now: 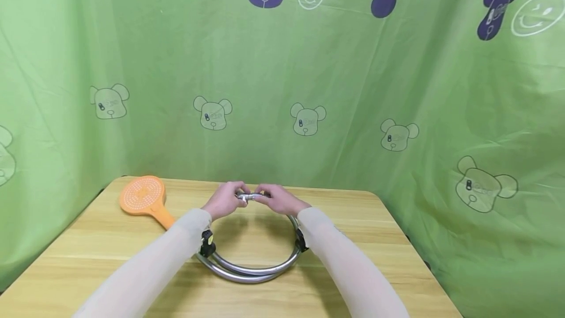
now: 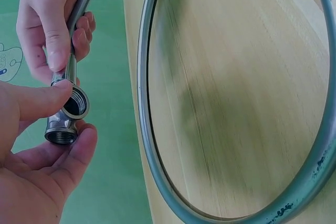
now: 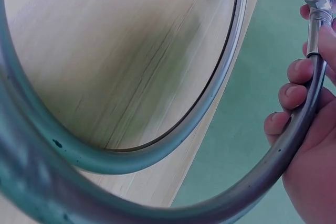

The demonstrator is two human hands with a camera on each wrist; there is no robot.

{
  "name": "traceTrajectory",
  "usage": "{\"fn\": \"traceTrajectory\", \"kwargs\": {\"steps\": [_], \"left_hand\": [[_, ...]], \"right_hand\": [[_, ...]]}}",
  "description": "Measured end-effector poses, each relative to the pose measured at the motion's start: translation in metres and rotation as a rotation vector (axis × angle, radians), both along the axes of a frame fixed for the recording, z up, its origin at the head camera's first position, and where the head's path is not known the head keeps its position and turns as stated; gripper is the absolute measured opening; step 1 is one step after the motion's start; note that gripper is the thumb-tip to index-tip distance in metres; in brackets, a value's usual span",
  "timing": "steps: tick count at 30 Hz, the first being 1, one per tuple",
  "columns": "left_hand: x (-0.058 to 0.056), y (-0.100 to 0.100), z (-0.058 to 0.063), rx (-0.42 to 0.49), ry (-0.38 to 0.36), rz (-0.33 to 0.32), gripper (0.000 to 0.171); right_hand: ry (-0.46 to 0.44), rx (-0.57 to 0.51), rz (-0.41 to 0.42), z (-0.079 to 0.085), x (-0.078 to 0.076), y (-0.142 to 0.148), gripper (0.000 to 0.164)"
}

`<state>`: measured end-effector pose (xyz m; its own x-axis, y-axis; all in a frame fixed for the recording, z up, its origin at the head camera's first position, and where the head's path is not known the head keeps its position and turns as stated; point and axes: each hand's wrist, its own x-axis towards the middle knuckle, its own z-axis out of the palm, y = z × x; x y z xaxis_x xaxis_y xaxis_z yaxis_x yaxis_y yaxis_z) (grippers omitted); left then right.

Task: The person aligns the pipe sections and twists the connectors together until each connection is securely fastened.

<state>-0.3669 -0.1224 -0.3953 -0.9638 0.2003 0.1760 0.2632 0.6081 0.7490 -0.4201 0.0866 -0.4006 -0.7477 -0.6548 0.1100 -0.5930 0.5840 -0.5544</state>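
Near the table's far edge, my left hand (image 1: 225,201) pinches a metal tee fitting (image 2: 61,124) between thumb and fingers. Two threaded openings of the fitting face the left wrist camera. My right hand (image 1: 282,200) grips the end of a grey shower hose (image 3: 283,156), fingers curled round it just behind its metal end piece (image 3: 313,38). That end piece lines up with the fitting and meets it. The rest of the hose hangs in a wide loop between my forearms, low over the table in the head view.
An orange shower head (image 1: 142,194) lies at the left of the wooden table (image 1: 353,239), face up, its handle partly hidden by my left sleeve. A green patterned curtain (image 1: 260,63) hangs behind the table and along its sides.
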Motion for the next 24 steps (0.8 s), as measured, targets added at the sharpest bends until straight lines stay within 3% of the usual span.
{"fn": "traceTrajectory", "kwargs": {"steps": [4,13,20,24], "left_hand": [[-0.0012,0.0000,-0.0005,-0.005,0.009,-0.001,0.024],[-0.0023,-0.0005,-0.0029,-0.001,0.002,0.000,0.026],[-0.0019,0.0009,-0.0023,0.004,0.009,-0.004,0.025],[-0.0029,0.0017,-0.0021,0.000,0.015,-0.003,0.025]], "right_hand": [[0.003,0.025,-0.018,0.0012,0.0001,-0.0007,0.028],[-0.027,-0.017,-0.013,0.0012,0.0024,0.0000,0.014],[-0.004,0.035,-0.015,0.0026,0.0014,0.0005,0.031],[-0.034,0.008,-0.038,0.0032,0.0029,0.0002,0.027]]}}
